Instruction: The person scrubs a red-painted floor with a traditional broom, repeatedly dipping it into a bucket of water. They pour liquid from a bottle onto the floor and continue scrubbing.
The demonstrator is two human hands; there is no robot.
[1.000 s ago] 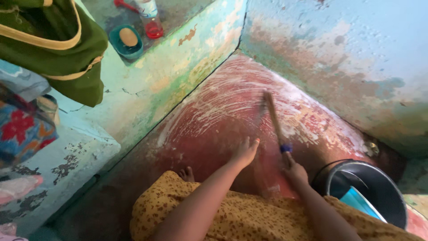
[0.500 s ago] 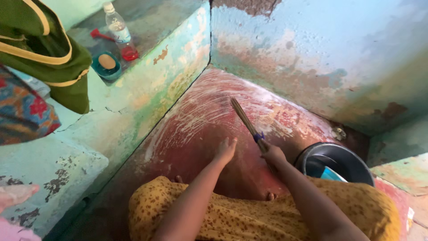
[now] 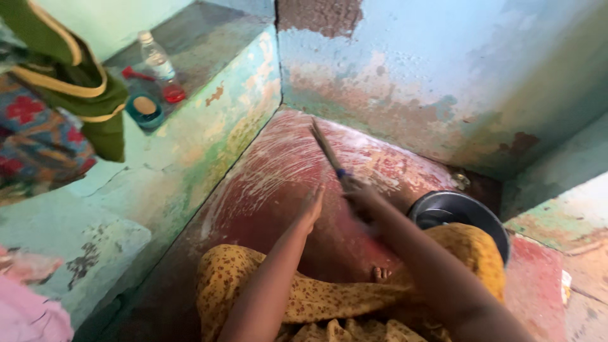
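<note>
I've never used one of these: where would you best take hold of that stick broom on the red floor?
Probably at the bound butt end of the stick broom, by the blue band, coming from the near side as the right hand does. The bristles fan out toward the far wall, so only that tight end gives a firm grip.

Thin brown stick broom with a blue band near its grip end [image 3: 325,147]: held by the right hand [image 3: 360,197], which is closed round the lower end. It is tilted, its far tip pointing up-left toward the corner where the walls meet. The tip lies on or just above the wet red floor streaked with white suds [image 3: 272,183]; contact cannot be confirmed. The image is blurred at the grip.
</note>
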